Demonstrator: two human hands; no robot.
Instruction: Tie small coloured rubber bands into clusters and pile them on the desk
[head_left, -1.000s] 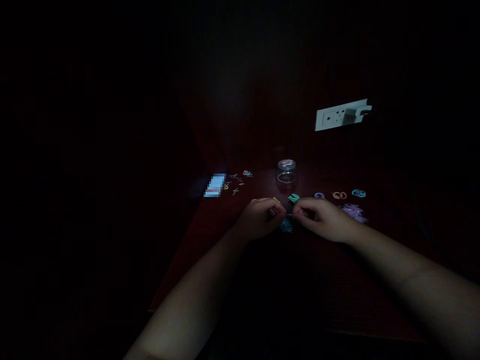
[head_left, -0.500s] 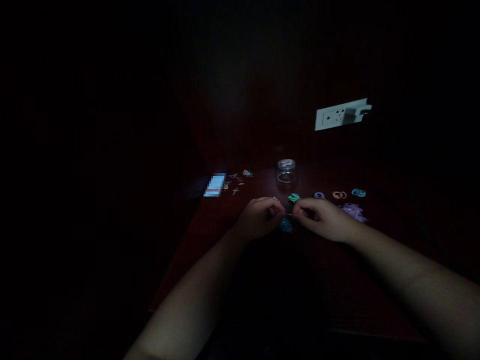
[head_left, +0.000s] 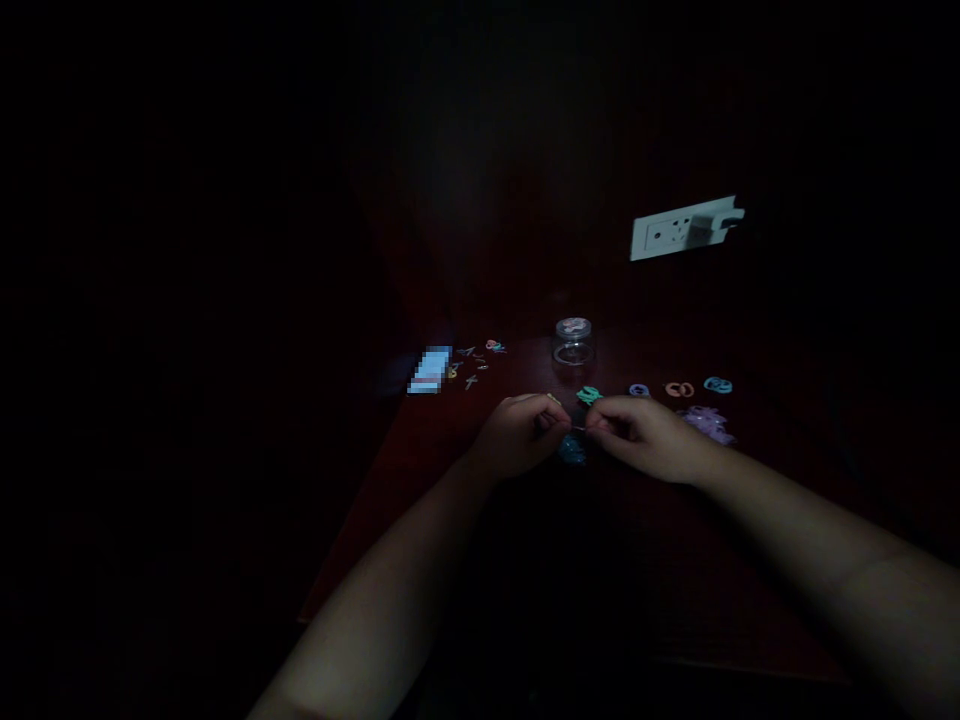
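- Little has moved since the earlier frames: both our hands hold the same pose, and only the view has crept a touch.
- Our left hand (head_left: 521,432) is curled closed, its fingertips pinching one end of a thin pale piece (head_left: 577,429) that is too small and dim to identify.
- Our right hand (head_left: 643,436) is curled the same way and pinches the other end, so the two hands nearly meet above the dark red table (head_left: 420,500).
- Just below that meeting point lies a blue bit (head_left: 572,452), partly hidden by our fingers.
- Just beyond the hands sits a green piece (head_left: 589,396), and behind it stands a small clear jar (head_left: 574,343), upright.
- To the right lie a blue ring (head_left: 639,390), an orange ring (head_left: 679,389), a teal ring (head_left: 718,385) and a purple heap (head_left: 707,424).
- Far left, small coloured bits (head_left: 476,362) lie scattered beside a bright blurred patch (head_left: 430,370).
- On the wall behind we see a white socket (head_left: 684,229).
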